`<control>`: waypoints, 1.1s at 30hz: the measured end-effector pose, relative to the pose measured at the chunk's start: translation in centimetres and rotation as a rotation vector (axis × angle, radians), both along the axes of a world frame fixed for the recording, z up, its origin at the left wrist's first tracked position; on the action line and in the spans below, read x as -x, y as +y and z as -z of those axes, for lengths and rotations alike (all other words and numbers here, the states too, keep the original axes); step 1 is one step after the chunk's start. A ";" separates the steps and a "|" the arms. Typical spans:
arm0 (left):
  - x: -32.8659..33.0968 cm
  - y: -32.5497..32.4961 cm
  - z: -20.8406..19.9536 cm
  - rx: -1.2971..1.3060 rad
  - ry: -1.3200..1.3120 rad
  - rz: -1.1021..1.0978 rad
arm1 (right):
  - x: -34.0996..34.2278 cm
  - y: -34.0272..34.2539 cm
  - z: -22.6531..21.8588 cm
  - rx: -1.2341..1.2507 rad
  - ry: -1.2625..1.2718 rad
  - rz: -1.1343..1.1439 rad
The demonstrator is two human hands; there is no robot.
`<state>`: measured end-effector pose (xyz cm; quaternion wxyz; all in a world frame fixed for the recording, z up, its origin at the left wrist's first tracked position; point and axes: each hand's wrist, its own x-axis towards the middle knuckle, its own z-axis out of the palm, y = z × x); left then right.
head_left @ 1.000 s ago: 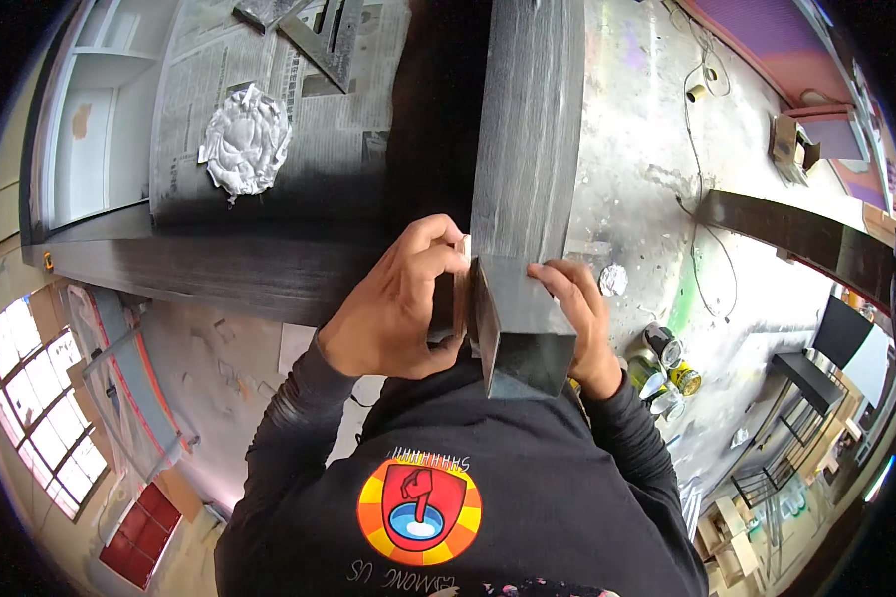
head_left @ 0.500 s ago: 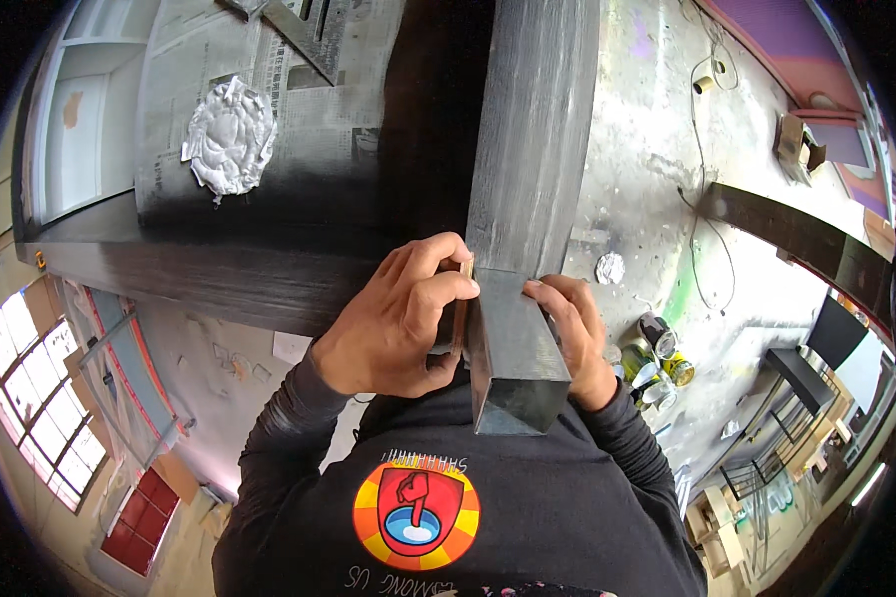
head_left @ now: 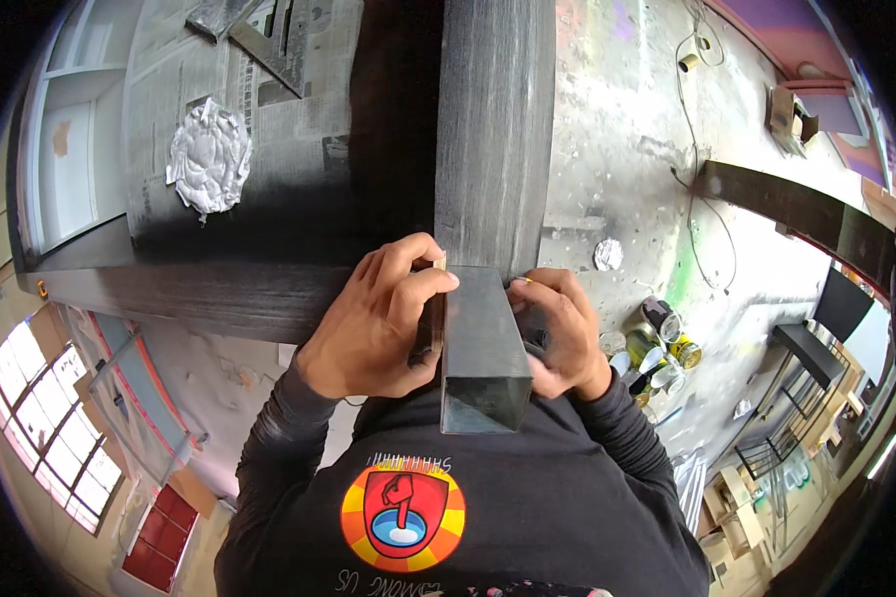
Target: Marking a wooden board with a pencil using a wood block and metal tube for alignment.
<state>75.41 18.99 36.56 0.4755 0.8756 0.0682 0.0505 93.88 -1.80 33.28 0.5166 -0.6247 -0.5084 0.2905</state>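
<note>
A grey square metal tube [head_left: 483, 323], its open end facing me, sits against the end of a dark-stained wooden beam [head_left: 495, 129]. My left hand [head_left: 373, 318] is closed on a thin flat piece of wood [head_left: 438, 328] with pale edges, pressed along the tube's left side. At the tube's right side is my right hand [head_left: 564, 328], its fingers bent and thumb opposed. A small yellow spot shows at those fingertips; what the right hand grips there is hidden.
Newspaper [head_left: 314, 129] covers a dark surface at the left, bearing a crumpled white paste-like disc [head_left: 210, 159] and a metal square [head_left: 274, 60]. Open cans [head_left: 682, 350] stand on the paint-stained floor at right, near a cable [head_left: 702, 189] and another dark beam [head_left: 796, 204].
The tube, beam and both hands have shifted left in view. My right fingers have moved off the tube's top edge and curled beside it; the left hand keeps its grip on the wood.
</note>
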 end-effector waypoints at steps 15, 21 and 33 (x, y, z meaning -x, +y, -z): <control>-0.9 0.3 -1.4 -0.110 -0.181 -0.039 | -5.7 6.1 -3.0 0.100 -0.335 -0.329; -1.3 0.4 -1.6 -0.116 -0.163 -0.033 | -5.6 7.9 -1.9 -0.065 -0.442 -0.427; -1.7 0.7 -1.6 -0.144 -0.149 -0.022 | -6.8 9.1 -2.8 -0.102 -0.601 -0.570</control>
